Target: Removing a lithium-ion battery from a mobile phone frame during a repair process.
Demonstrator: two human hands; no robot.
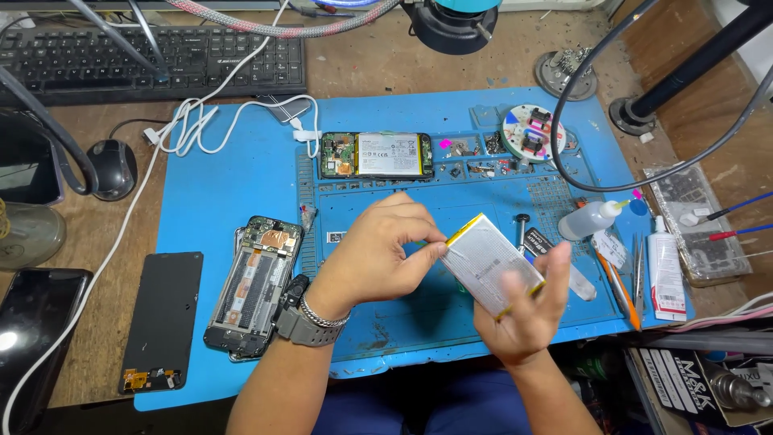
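the right hand (527,310) holds a flat silver battery (491,262) by its lower edge above the blue mat (241,169). left hand (386,254) fingers pinch its top corner. it looks light, thin and puncture-prone; best held by the edges.

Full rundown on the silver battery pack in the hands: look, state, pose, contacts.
The battery pack is a flat, silvery, foil-looking rectangle with yellow edge strips. It is held tilted above the blue mat, touching no surface. The right hand grips its lower end; the left hand pinches at its upper-left edge.
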